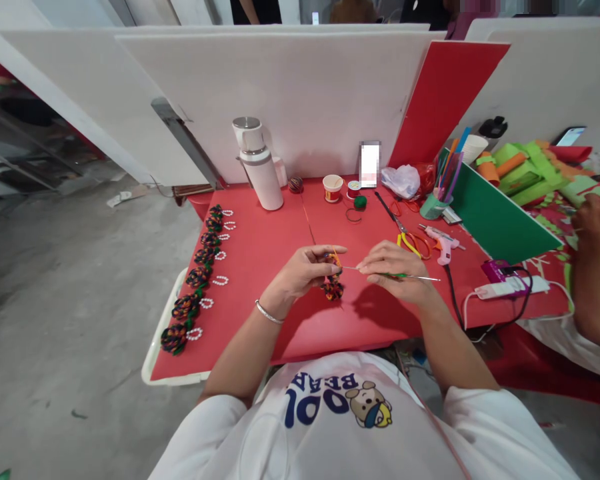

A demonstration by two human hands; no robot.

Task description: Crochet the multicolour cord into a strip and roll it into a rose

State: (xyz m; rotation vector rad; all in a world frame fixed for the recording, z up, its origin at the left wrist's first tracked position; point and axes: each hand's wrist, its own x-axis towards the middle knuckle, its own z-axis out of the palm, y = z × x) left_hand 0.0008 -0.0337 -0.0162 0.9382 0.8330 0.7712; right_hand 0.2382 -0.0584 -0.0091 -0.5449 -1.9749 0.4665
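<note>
Over the red table (330,333), the right hand (397,272) curls palm-down, fingers closed around a hook; the left hand (307,269), index finger extended right, pinches a crocheted piece (334,289) at near centre. The piece is lumpy, dark and multicoloured, with orange yarn on top. The slim, green-gripped hook (423,277) points left toward it.

White T-shirt (260,433): navy lettering (307,408) crosses the chest in two rows, upside down to the camera; the row nearer the table (260,250) seems to include "BEA", the rest lost in folds, and the other row cannot be read with certainty.
Paper cup (333,191): red print, too small to read.
Upright phone (369,165): screen glaring white, content illegible.
</note>
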